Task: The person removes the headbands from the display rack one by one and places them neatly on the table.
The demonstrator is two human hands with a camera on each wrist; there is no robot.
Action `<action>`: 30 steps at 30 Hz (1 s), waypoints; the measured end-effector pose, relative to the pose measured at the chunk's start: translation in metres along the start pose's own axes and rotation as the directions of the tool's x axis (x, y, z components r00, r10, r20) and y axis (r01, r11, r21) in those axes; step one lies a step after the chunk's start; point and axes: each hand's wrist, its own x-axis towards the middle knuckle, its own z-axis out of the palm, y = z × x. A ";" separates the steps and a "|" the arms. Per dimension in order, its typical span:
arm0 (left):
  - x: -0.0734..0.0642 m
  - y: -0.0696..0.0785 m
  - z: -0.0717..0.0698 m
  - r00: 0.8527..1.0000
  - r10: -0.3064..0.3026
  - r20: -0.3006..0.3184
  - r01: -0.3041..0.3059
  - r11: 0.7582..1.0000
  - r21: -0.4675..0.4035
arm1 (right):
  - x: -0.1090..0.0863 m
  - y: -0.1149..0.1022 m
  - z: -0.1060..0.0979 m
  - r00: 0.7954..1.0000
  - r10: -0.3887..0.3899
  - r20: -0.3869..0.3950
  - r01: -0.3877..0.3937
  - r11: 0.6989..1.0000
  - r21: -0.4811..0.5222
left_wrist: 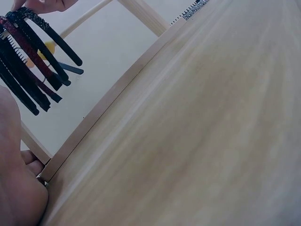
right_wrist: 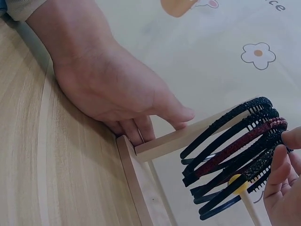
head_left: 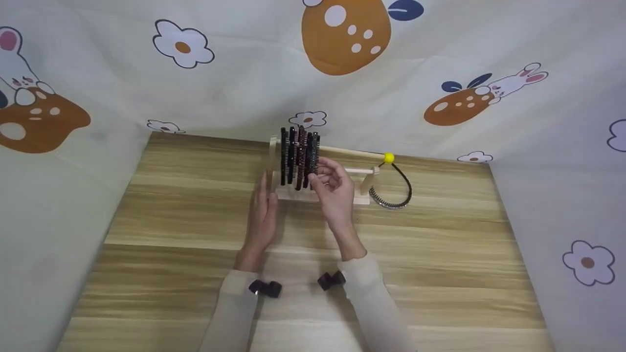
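Headbands (head_left: 300,161), dark ones with a red glittering one among them, stand in a tight row at the left part of a wooden stand (head_left: 360,199), close to its left upright. Each band's long axis runs near to far, crosswise to the upper rod (head_left: 354,152), which runs off to the right and ends in a yellow ball (head_left: 389,158). The right hand (head_left: 337,198) is the nearer one: it comes from the right and near side, its thumb and fingers pinching the rightmost band of the row, so the other bands lie to the left of those fingers. Whether the rod bears the bands' weight, I cannot tell. The left hand (head_left: 264,217) lies low by the left upright, its fingers straight and touching the stand's left end, apart from the bands.

One separate headband (head_left: 410,185) is at the stand's right end, below the yellow ball; what supports it is unclear. The stand rests near the far edge of a wood-grained surface (head_left: 186,210). Pale cloth (head_left: 244,88) printed with flowers, rabbits and orange fruit-like shapes rises behind it and along both sides.
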 end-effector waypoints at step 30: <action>-0.001 -0.003 0.000 1.000 -0.029 0.011 0.029 1.000 -0.007 | 0.004 -0.006 -0.012 0.998 -0.060 -0.018 0.060 0.998 0.009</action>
